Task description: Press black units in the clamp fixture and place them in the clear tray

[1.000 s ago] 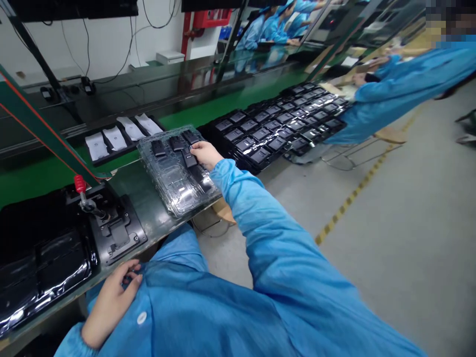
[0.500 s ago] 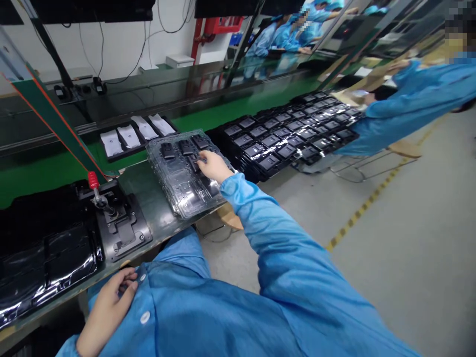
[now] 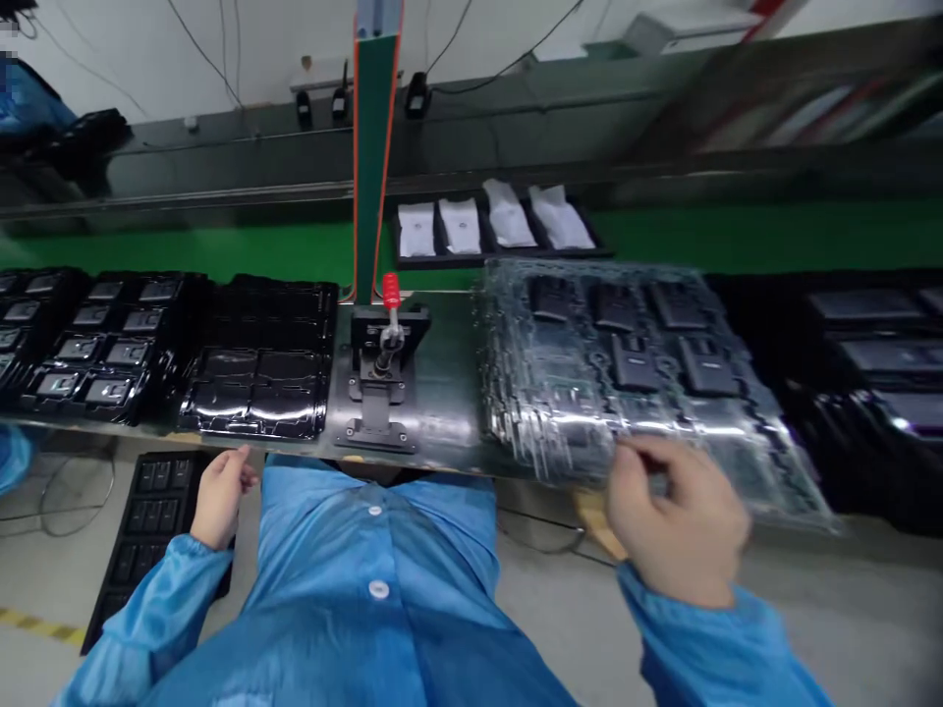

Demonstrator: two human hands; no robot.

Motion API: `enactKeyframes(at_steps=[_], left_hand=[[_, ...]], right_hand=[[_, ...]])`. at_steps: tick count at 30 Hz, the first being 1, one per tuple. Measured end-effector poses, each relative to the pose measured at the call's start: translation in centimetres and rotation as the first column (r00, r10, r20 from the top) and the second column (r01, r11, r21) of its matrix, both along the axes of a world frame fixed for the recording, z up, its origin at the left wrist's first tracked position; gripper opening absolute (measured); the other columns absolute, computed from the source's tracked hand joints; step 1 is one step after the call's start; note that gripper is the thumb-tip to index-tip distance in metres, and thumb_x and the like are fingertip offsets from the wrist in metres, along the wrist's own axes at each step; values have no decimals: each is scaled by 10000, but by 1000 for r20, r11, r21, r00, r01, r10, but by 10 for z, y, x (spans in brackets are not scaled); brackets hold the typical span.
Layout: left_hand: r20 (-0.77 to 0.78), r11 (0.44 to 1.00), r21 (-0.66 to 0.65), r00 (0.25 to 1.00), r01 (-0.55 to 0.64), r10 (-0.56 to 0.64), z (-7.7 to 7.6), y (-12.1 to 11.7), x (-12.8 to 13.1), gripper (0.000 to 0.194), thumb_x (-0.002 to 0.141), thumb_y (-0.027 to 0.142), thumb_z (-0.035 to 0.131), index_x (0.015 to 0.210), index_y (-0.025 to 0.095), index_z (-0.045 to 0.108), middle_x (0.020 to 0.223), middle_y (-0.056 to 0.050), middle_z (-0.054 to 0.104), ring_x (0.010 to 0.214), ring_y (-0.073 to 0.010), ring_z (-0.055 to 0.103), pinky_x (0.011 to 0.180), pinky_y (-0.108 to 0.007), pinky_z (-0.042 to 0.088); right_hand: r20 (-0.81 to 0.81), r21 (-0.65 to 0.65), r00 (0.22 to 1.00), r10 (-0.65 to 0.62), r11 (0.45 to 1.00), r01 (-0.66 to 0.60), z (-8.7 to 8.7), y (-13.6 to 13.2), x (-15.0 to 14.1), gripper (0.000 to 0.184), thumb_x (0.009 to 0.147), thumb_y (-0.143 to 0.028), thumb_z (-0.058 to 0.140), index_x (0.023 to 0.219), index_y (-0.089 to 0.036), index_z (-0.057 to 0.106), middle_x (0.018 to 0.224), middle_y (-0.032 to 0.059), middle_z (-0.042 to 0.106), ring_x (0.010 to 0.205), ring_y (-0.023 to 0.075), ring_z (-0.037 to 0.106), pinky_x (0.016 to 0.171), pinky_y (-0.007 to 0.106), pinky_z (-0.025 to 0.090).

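My left hand (image 3: 221,496) hangs at the table's front edge, below a black blister tray (image 3: 257,393). Its fingers are loosely bent and apart, with nothing in them. Past the front edge of a stack of clear plastic trays (image 3: 567,412), my right hand (image 3: 682,520) is raised, blurred by motion. Thumb and forefinger curl together; nothing shows between them. Several dark rectangular parts, one a small black casing (image 3: 635,363), lie in the top clear tray's pockets. Between the black and clear trays stands a metal clamp fixture (image 3: 375,403) with a red-tipped lever (image 3: 390,291).
Black trays with rectangular parts (image 3: 107,388) stand at the left, and more dark trays (image 3: 869,353) at the right. Behind the clear stack lies a black tray with white pouches (image 3: 463,226). A green post (image 3: 370,147) rises behind the fixture. Another black tray (image 3: 143,525) stands below the table edge.
My view has swung left to face the fixture. My right hand has come off the part in the clear tray and back toward me. My left hand now shows by the table edge.
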State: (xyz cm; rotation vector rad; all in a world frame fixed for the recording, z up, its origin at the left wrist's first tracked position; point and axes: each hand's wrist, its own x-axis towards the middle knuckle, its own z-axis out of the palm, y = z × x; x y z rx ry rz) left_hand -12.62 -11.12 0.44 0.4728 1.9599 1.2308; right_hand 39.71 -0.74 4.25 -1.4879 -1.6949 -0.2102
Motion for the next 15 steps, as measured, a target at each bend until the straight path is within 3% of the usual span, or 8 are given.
enactKeyframes(at_steps=[2,5,10,15], left_hand=[[116,994,-33,987,-105,108,-5,3,-4,477,722,602,857,813,177,660,691,-9,676,567,-149,638,510,-238,427],[209,978,-65,956,-199,208,-6,17,-7,492,774,573,856,949,144,689,783,-47,727,577,-149,674,505,-238,453],[260,965,-55,929,-257,262,-7,40,-12,373,847,457,848,929,143,666,814,-70,742,596,-143,693,508,-229,487],[379,955,61,892,-289,246,-7,45,-12,249,819,307,848,906,181,652,803,-33,720,649,-140,709,545,-211,512]], right_hand=[[-2,33,990,139,990,-139,-3,-14,-29,62,960,-210,675,974,-185,729,927,87,769,886,222,728,881,346,573],[14,59,961,276,959,-276,-10,-22,-54,98,931,-141,706,1006,-202,721,953,65,777,904,223,745,921,375,586],[-36,125,977,211,971,-205,-14,-25,-55,93,925,-137,694,987,-206,708,929,76,762,881,249,733,864,420,591],[-73,97,945,318,946,-311,-18,-43,-68,126,925,-101,687,995,-206,689,910,70,746,845,236,718,824,418,586]])
